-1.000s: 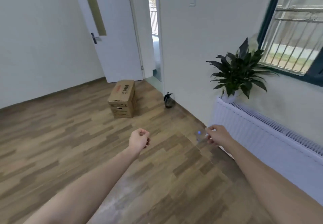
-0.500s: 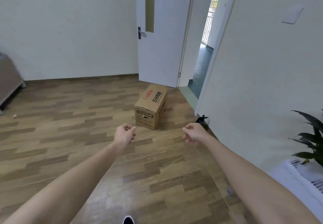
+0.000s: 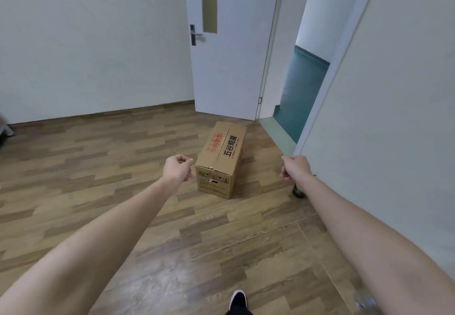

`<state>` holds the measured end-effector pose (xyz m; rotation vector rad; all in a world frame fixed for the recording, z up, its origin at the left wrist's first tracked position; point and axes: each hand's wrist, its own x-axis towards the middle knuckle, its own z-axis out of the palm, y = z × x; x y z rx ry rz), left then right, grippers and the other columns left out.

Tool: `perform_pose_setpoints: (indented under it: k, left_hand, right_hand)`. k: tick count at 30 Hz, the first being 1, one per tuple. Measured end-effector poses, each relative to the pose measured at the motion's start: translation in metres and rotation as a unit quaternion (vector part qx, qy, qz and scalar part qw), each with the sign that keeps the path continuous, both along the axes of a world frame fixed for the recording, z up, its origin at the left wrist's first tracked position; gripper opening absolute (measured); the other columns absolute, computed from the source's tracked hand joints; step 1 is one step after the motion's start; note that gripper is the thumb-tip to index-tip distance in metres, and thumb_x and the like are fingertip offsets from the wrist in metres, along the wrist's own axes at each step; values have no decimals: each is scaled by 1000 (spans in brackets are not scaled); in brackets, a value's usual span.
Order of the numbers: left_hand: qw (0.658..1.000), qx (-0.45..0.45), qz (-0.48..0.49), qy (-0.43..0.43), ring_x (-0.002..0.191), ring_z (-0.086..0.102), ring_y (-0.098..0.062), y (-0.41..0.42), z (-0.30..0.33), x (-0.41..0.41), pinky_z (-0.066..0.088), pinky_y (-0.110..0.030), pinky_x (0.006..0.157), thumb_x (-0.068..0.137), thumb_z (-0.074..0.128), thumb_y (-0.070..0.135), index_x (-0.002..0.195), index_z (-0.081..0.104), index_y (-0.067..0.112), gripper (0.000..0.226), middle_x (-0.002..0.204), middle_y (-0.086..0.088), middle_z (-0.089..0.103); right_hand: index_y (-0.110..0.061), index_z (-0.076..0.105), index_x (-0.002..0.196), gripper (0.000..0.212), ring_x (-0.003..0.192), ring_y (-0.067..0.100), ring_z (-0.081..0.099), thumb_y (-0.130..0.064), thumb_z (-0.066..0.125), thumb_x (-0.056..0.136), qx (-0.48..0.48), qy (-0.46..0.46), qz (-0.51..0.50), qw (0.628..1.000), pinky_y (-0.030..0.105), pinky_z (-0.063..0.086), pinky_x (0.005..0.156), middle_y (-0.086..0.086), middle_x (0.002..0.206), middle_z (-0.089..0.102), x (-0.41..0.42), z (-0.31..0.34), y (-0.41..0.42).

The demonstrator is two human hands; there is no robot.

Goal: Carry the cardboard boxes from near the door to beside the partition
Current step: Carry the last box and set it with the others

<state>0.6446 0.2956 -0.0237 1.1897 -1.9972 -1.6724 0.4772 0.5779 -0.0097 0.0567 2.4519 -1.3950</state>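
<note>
One brown cardboard box with red and black print on its top stands on the wooden floor, just in front of the open white door. My left hand hovers to the left of the box's near end, fingers curled in, holding nothing. My right hand hangs to the right of the box, also curled shut and empty. Neither hand touches the box. No partition is in view.
The doorway opens at the right onto a green-floored corridor. A small dark object sits on the floor by the right wall, partly behind my right forearm. My shoe tip shows at the bottom.
The view has swung left and closed in on the box, which now looks larger and lies between my hands. The plant and radiator have left the frame. Both hands stay curled.
</note>
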Motion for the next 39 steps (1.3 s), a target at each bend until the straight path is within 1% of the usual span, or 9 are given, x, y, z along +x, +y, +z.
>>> perform_pose_setpoints:
  k: [2,6,10,13,18,23,30,34,39]
  left_hand:
    - [1000,1,-1,-11,53,56,-18,-28,-14,-36,46,-28,50,98,59,10,79,56,14,20,66,-7,58]
    - [999,-8,-1,-36,55,56,-18,-91,-34,-129,46,-28,52,97,60,9,79,56,15,20,71,-9,63]
    - [998,-25,0,-58,56,55,-17,-149,-36,-217,46,-26,53,96,60,9,79,55,15,19,72,-8,63]
    - [996,-41,0,-80,58,56,-16,-193,-39,-280,46,-26,53,95,63,11,79,56,17,18,79,-8,65]
    - [992,-33,-28,-115,63,58,-19,-252,-57,-364,47,-26,54,92,63,14,88,59,15,6,82,-6,67]
    - [988,-14,-54,-147,72,60,-24,-309,-100,-457,49,-29,61,91,66,19,96,58,14,11,84,-7,66]
    - [969,33,-126,-212,105,64,-30,-388,-181,-605,54,-38,81,89,71,36,116,53,14,38,113,-9,63]
    - [953,46,-162,-251,98,59,-26,-417,-222,-665,50,-38,82,90,71,37,126,51,11,49,113,-6,62]
    - [937,81,-167,-295,108,60,-28,-437,-332,-730,52,-43,93,85,76,41,132,49,10,63,128,-9,61]
  right_hand:
    - [-13,58,78,30,62,21,63,-23,49,104,-7,-3,-13,1000,28,50,57,8,71,65,-38,-19,-25]
    - [-15,58,103,7,66,20,64,-22,55,104,-25,-51,-28,998,27,48,52,10,89,72,-130,-58,-86]
    - [-13,55,111,11,74,18,65,-22,56,104,-23,-69,-33,997,29,56,64,9,97,70,-221,-78,-149]
    - [-12,57,118,18,83,19,65,-23,56,104,-13,-86,-46,995,33,59,78,5,98,68,-280,-94,-195]
    - [-8,57,130,33,118,31,62,-25,59,102,15,-122,-41,992,46,53,103,14,128,64,-352,-111,-259]
    - [-8,49,143,50,130,35,54,-33,61,101,42,-163,-57,984,47,48,108,15,144,55,-426,-137,-312]
    - [-11,27,160,82,146,36,38,-46,65,96,61,-224,-121,965,51,38,117,12,163,35,-523,-191,-374]
    - [-15,20,162,91,150,36,33,-49,67,93,68,-267,-134,952,55,35,118,9,167,28,-565,-224,-404]
    - [-16,22,161,94,150,35,33,-49,72,88,69,-298,-170,937,57,32,120,9,166,29,-622,-324,-441]
